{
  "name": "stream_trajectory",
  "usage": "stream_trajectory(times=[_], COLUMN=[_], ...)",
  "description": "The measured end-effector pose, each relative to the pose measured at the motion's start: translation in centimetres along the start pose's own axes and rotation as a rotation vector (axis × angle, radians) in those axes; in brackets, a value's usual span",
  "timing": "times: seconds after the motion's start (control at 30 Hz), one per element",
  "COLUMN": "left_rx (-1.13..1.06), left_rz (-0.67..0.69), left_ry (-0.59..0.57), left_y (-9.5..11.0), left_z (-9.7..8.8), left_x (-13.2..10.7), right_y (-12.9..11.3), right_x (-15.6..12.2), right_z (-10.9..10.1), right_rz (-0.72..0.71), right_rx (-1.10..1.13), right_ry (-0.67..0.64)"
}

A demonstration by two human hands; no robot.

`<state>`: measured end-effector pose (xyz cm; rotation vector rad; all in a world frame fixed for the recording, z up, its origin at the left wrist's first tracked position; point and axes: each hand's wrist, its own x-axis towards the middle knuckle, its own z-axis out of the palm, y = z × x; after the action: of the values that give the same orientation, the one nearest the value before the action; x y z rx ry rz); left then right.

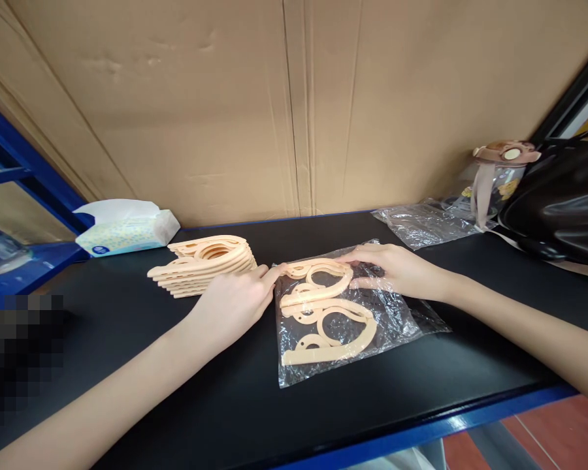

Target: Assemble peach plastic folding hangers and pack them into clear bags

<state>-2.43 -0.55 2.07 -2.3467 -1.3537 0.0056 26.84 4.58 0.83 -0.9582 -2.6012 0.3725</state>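
Note:
Two beige folding hangers lie one above the other in the middle of the table, with a clear plastic bag (396,326) around or under them. My right hand (396,269) grips the curved right end of the upper hanger (318,264), thumb and fingers on either side. The index finger of my left hand (240,294) reaches the upper left tip of that hanger by the bag's edge; its other fingers are curled and partly hidden. The lower hanger (330,352) lies flat. Left of the bag, behind my left hand, is a stack of similar hangers (200,264).
A tissue pack (127,228) stands at the back left. At the back right are another clear plastic bag (426,222), a drink bottle with a strap (504,176) and a shiny black bag (563,196). Cardboard (225,117) walls the back of the black table (200,405).

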Motion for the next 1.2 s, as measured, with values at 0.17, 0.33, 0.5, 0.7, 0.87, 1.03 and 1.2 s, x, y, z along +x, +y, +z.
stream_trajectory(times=[0.17, 0.33, 0.5, 0.7, 0.87, 1.03, 1.2], left_rx=[-0.246, -0.476, -0.495, -0.464, -0.391, -0.358, -0.340], left_rz=[-0.072, -0.076, -0.071, -0.041, -0.009, 0.149, 0.097], left_ry=[-0.055, -0.117, -0.110, -0.077, 0.005, 0.033, 0.016], left_y=[0.0, 0.3, 0.3, 0.0, 0.0, 0.3, 0.4], left_z=[-1.0, -2.0, -1.7, -1.3, -1.1, -1.0, -1.1], left_x=[0.0, 0.0, -0.2, -0.2, -0.2, -0.3, -0.2], right_y=[0.0, 0.1, 0.0, -0.2, -0.1, 0.0, 0.2], right_x=[-0.1, -0.1, -0.1, 0.0, 0.0, 0.1, 0.0], right_z=[0.2, 0.5, 0.6, 0.6, 0.9, 0.9, 1.1], right_rz=[0.035, 0.036, 0.058, 0.077, 0.098, 0.093, 0.081], right_rx=[0.044, 0.062, 0.082, 0.079, 0.094, 0.086, 0.053], right_ry=[0.059, 0.087, 0.084, 0.093, 0.114, 0.120, 0.117])
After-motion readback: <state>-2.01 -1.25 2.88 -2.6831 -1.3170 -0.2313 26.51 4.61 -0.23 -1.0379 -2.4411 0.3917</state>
